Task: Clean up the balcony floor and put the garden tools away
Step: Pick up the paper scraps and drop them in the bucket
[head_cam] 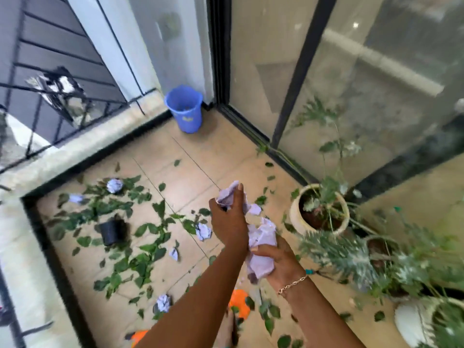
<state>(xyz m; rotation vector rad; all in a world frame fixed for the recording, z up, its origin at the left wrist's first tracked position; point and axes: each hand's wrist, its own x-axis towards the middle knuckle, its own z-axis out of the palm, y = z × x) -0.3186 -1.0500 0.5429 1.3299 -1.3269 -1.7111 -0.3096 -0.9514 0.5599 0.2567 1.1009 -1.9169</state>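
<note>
Clutching crumpled paper point(261, 247), left hand point(228, 218) and right hand point(280, 263) each grip a loose wad; pieces could spill onto the leaf-littered floor point(190, 156) before reaching the blue bucket point(184, 109) at eleven o'clock.

- An arm point(200, 297) hides part of the orange thing point(238, 303)
- The bottom edge cuts off the white pot point(408, 322)
- The plants point(351, 254) on the right are blurry
- Inside the blue bucket point(184, 111): too small to tell
</note>
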